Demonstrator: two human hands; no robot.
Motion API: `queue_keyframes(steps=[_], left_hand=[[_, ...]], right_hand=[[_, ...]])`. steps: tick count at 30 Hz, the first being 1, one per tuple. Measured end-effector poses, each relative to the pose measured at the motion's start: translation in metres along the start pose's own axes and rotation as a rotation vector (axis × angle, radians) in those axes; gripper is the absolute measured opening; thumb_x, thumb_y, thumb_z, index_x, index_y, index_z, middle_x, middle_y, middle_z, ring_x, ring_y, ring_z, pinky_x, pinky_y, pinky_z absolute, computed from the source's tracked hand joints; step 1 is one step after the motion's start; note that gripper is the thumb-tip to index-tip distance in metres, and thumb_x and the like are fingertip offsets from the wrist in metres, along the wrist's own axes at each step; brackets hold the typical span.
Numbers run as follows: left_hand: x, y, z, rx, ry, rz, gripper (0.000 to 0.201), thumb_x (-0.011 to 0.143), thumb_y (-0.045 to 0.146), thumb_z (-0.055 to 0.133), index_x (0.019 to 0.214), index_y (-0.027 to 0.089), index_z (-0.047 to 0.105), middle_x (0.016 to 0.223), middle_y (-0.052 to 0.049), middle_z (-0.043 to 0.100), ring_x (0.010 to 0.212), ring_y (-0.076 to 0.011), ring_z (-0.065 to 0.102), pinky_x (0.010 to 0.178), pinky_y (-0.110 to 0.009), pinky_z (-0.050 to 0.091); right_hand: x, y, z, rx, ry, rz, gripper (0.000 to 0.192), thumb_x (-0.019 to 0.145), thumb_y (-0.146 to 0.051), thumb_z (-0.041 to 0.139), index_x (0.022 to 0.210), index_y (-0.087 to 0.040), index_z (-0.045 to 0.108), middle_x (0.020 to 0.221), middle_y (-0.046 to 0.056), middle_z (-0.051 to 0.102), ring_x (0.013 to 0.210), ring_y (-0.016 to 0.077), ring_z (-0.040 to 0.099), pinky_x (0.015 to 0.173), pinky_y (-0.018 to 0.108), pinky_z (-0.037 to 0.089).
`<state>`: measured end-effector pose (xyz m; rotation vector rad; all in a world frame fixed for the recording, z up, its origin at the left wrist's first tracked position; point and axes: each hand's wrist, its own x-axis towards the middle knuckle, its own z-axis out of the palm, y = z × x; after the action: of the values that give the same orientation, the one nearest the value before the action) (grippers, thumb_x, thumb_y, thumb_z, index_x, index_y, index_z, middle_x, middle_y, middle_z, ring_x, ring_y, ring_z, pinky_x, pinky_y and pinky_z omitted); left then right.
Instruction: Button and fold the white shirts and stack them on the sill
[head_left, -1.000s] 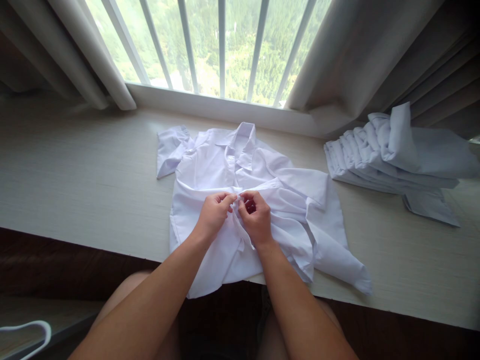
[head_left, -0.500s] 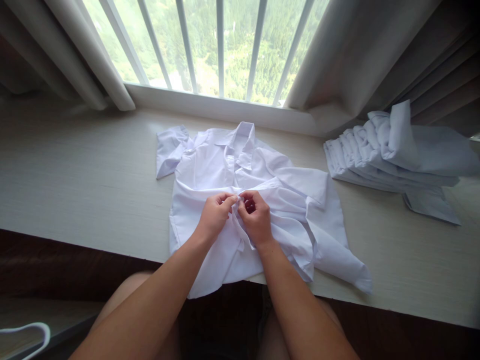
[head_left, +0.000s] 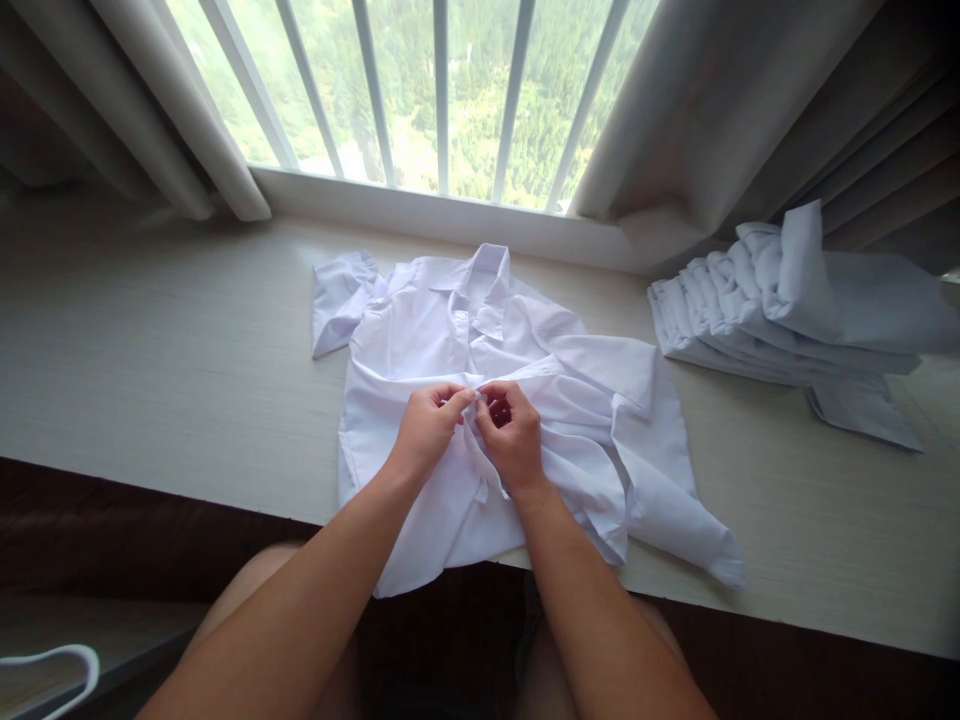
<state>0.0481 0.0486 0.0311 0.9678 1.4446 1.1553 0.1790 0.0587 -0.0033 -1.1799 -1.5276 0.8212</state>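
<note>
A white short-sleeved shirt [head_left: 420,330] lies front-up on the pale window ledge [head_left: 150,340], collar toward the window, its hem hanging over the near edge. My left hand [head_left: 427,428] and my right hand [head_left: 511,435] meet at the shirt's front opening, mid-chest. Both pinch the placket edges between thumb and fingers, fingertips almost touching. The right half of the shirt is bunched and wrinkled, with its sleeve trailing toward the front right.
A pile of folded white shirts [head_left: 780,300] sits at the right on the ledge. Beige curtains [head_left: 712,110] hang on both sides of a barred window [head_left: 442,90]. A white hanger [head_left: 52,665] shows at the lower left. My knees are below the ledge.
</note>
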Motion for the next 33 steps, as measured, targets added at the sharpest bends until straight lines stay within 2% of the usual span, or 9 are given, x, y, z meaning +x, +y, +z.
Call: queue_keyframes(steps=[7, 15, 23, 33], left_hand=[[-0.0025, 0.0001, 0.0007, -0.029, -0.027, -0.015, 0.029, 0.077, 0.046, 0.072, 0.074, 0.017, 0.073, 0.066, 0.0, 0.059, 0.065, -0.0139, 0.051, 0.058, -0.025, 0.038], [-0.004, 0.0002, 0.0039, -0.052, -0.035, -0.05, 0.027, 0.076, 0.042, 0.072, 0.083, 0.016, 0.075, 0.076, -0.003, 0.069, 0.069, -0.015, 0.055, 0.06, -0.025, 0.04], [-0.002, -0.0003, 0.0028, -0.037, 0.003, -0.043, 0.026, 0.078, 0.043, 0.07, 0.08, 0.017, 0.072, 0.069, 0.0, 0.061, 0.065, -0.0133, 0.051, 0.057, -0.024, 0.038], [-0.0039, -0.0002, 0.0032, -0.073, -0.041, -0.057, 0.027, 0.076, 0.043, 0.073, 0.08, 0.016, 0.074, 0.07, -0.001, 0.063, 0.065, -0.0131, 0.05, 0.059, -0.025, 0.038]], right_hand=[[0.0007, 0.0013, -0.0008, 0.022, -0.025, 0.017, 0.009, 0.087, -0.026, 0.059, 0.096, -0.023, 0.062, 0.085, -0.002, 0.063, 0.063, 0.0119, 0.053, 0.064, 0.026, 0.049], [0.0, 0.0003, -0.0017, 0.03, -0.042, 0.027, 0.009, 0.086, -0.027, 0.06, 0.094, -0.023, 0.062, 0.081, -0.002, 0.061, 0.063, 0.0119, 0.053, 0.062, 0.025, 0.048], [-0.0002, 0.0015, -0.0001, 0.016, 0.011, -0.001, 0.01, 0.087, -0.026, 0.06, 0.096, -0.024, 0.063, 0.083, -0.001, 0.063, 0.063, 0.0124, 0.053, 0.063, 0.027, 0.049], [0.0006, 0.0016, -0.0019, 0.012, -0.037, 0.017, 0.01, 0.086, -0.025, 0.059, 0.095, -0.023, 0.062, 0.081, -0.002, 0.062, 0.062, 0.0119, 0.053, 0.064, 0.026, 0.049]])
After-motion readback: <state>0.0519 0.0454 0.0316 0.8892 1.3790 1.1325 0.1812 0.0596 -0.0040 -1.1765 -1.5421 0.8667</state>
